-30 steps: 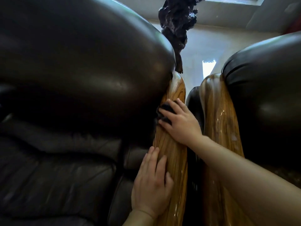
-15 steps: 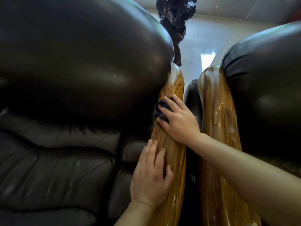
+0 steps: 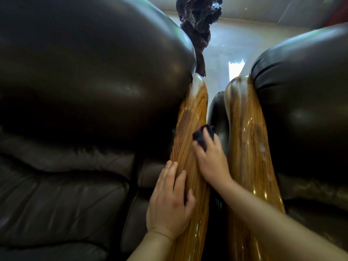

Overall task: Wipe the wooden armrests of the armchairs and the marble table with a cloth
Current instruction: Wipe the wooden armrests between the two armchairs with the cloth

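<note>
Right hand [image 3: 211, 161] clamps a dark cloth [image 3: 204, 135] against the wooden armrest [image 3: 190, 117], cloth bunched under its fingertips. Left hand [image 3: 170, 200] lies flat, fingers together, nearer on the same armrest, holding nothing.

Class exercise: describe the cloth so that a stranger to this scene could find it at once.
Two dark leather armchairs stand side by side, their glossy wooden armrests almost meeting. On the left armrest, the right hand presses a small bunched cloth against the wood. It is the only soft, matte, near-black thing on that striped golden grain.
</note>
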The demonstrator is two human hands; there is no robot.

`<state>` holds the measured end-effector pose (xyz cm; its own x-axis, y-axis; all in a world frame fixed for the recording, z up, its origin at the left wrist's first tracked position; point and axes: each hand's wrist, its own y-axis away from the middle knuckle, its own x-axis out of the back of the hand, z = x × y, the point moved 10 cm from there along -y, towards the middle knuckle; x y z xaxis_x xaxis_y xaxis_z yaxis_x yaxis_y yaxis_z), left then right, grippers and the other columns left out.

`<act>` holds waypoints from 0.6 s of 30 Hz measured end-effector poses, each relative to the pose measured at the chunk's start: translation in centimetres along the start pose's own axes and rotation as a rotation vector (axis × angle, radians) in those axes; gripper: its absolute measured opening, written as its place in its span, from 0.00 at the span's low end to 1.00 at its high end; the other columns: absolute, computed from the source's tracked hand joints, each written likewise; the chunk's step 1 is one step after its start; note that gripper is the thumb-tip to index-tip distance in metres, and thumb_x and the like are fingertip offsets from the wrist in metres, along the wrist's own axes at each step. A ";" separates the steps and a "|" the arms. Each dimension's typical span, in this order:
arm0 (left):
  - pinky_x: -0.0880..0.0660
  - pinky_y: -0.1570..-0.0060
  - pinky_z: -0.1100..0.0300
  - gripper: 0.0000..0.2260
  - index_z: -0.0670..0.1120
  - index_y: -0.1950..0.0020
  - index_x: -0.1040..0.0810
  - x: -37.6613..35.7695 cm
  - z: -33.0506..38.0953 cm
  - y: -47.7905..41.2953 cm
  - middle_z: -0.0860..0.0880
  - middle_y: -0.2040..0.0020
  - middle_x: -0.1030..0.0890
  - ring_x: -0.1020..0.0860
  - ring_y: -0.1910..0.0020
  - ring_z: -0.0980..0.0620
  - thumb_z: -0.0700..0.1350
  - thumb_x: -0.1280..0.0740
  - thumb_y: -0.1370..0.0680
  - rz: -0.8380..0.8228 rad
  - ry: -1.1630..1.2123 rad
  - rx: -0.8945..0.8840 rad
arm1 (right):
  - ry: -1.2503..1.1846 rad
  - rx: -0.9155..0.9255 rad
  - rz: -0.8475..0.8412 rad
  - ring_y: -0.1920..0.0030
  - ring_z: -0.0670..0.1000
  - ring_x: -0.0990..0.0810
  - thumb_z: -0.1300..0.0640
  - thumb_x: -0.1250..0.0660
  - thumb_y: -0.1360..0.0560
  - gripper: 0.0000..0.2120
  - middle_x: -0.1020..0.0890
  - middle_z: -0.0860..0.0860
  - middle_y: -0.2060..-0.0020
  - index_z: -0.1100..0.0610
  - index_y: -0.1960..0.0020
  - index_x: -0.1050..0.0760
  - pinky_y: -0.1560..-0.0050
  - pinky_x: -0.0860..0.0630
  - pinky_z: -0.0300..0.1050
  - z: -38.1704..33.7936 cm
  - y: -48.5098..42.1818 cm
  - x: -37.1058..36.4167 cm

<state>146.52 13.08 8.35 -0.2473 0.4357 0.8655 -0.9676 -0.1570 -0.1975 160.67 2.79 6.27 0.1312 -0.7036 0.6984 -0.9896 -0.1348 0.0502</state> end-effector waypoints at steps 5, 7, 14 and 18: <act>0.37 0.29 0.51 0.20 0.44 0.35 0.25 -0.1 0.0 0.0 0.42 0.28 0.30 0.38 0.25 0.48 0.51 0.40 0.23 -0.006 -0.020 0.018 | 0.253 0.324 -0.038 0.21 0.54 0.50 0.36 0.45 0.22 0.28 0.44 0.48 0.20 0.46 0.25 0.34 0.24 0.50 0.50 -3.3 -0.2 -0.3; 0.37 0.29 0.51 0.20 0.44 0.34 0.25 -0.1 0.0 0.1 0.43 0.28 0.30 0.38 0.25 0.48 0.52 0.41 0.22 -0.002 -0.014 0.016 | 0.315 0.317 -0.051 0.21 0.56 0.50 0.37 0.44 0.21 0.28 0.44 0.49 0.20 0.46 0.24 0.35 0.23 0.48 0.54 -4.4 -4.2 -0.5; 0.32 0.31 0.50 0.18 0.45 0.36 0.26 -0.2 -0.2 0.0 0.43 0.28 0.30 0.38 0.25 0.48 0.51 0.41 0.22 0.011 -0.004 0.011 | 0.628 0.598 -0.063 0.22 0.61 0.44 0.35 0.48 0.21 0.25 0.33 0.51 0.24 0.43 0.29 0.28 0.24 0.47 0.62 -8.2 -3.4 -2.5; 0.34 0.30 0.51 0.18 0.45 0.35 0.27 -0.4 -0.3 0.0 0.43 0.27 0.30 0.39 0.24 0.49 0.51 0.41 0.22 0.010 -0.010 0.015 | 0.667 0.738 -0.196 0.22 0.57 0.42 0.36 0.50 0.20 0.25 0.31 0.48 0.25 0.44 0.30 0.27 0.24 0.46 0.59 -8.7 -1.1 -3.9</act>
<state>146.57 13.19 7.84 -0.2568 0.4255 0.8678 -0.9642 -0.1744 -0.1998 160.74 11.72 9.68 0.0049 -0.1198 0.9928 -0.6412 -0.7622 -0.0888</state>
